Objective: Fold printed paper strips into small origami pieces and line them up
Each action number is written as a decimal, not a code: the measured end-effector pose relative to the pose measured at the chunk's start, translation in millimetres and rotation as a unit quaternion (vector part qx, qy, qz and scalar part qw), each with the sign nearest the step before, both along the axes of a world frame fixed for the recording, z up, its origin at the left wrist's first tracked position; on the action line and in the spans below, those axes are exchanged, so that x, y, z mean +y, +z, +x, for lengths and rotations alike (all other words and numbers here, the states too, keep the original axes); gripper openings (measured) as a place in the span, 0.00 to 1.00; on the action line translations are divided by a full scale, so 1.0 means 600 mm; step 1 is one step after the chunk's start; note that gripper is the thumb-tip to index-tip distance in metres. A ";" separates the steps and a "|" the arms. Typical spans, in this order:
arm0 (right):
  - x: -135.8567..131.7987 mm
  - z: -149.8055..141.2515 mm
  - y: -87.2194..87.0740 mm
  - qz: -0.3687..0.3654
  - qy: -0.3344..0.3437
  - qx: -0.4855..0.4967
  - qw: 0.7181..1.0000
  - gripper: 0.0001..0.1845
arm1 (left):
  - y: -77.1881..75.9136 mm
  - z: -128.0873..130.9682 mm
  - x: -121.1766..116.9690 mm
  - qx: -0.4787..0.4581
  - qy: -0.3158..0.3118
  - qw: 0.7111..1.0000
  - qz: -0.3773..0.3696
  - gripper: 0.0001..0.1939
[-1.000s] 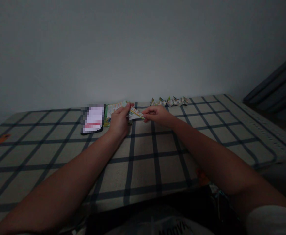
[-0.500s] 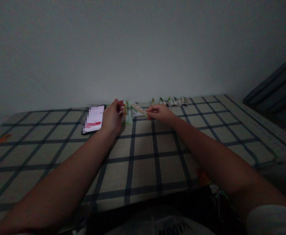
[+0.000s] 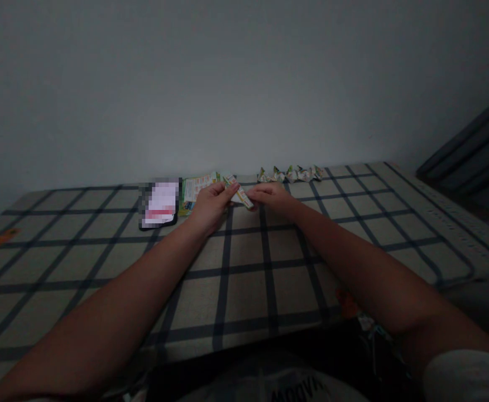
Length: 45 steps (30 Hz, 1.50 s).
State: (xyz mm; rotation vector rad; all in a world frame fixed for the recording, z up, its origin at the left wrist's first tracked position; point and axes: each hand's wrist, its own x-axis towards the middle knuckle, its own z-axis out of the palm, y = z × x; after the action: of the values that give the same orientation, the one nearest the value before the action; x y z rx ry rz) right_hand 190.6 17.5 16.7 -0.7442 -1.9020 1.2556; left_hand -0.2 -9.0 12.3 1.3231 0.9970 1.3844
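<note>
Between my two hands is a folded strip of printed paper, white with yellow, green and reddish print, slanting down to the right. The thumb and fingers of my left hand pinch its upper left part. My right hand has its fingertips closed on its lower right end. Left of the strip, partly behind my left hand, lie green and white printed leaflets. A phone with a lit screen lies beside them, partly blurred out.
Several crumpled or folded printed paper pieces stand in a row near the wall. A checked cloth covers the table. Dark striped fabric hangs at the right.
My left hand has moved right from beside the phone and taken hold of the paper strip, uncovering the leaflets. The strip now looks narrower, and my right hand has stayed almost in place.
</note>
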 end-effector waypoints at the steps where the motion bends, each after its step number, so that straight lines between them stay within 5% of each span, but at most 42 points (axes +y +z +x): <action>1: -0.001 0.000 0.002 0.003 -0.004 0.000 1.000 0.20 | -0.001 -0.001 0.000 0.015 0.000 1.000 0.007 0.20; 9: 0.007 -0.006 -0.003 -0.012 -0.018 0.015 1.000 0.15 | -0.021 0.002 0.007 0.044 -0.007 0.998 0.034 0.23; 17: 0.000 -0.015 -0.011 -0.029 -0.038 0.039 0.998 0.14 | -0.011 0.008 -0.013 0.100 -0.027 0.993 0.058 0.20; 20: -0.001 -0.013 -0.010 0.019 -0.058 0.015 0.998 0.12 | -0.016 0.012 -0.010 0.083 -0.019 0.994 0.063 0.16; 24: -0.003 -0.011 -0.006 0.118 -0.138 -0.024 0.983 0.11 | -0.019 0.008 -0.001 0.079 0.104 0.986 0.104 0.24; 28: -0.006 -0.009 -0.002 0.174 -0.179 -0.051 0.967 0.08 | -0.009 0.001 -0.005 0.186 0.151 0.953 0.184 0.08; 37: -0.010 -0.004 0.004 0.200 -0.165 -0.070 0.963 0.10 | -0.002 0.012 -0.029 0.189 0.086 0.970 0.130 0.20; 45: -0.003 -0.001 -0.003 0.235 -0.151 -0.062 0.958 0.11 | -0.027 0.001 -0.005 0.200 0.093 0.967 0.130 0.21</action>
State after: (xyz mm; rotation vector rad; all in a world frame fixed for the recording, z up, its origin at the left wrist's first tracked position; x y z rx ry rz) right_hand 189.9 15.9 14.8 -0.8262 -1.9868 0.5482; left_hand 0.5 -12.2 -3.8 1.7926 1.2633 1.4555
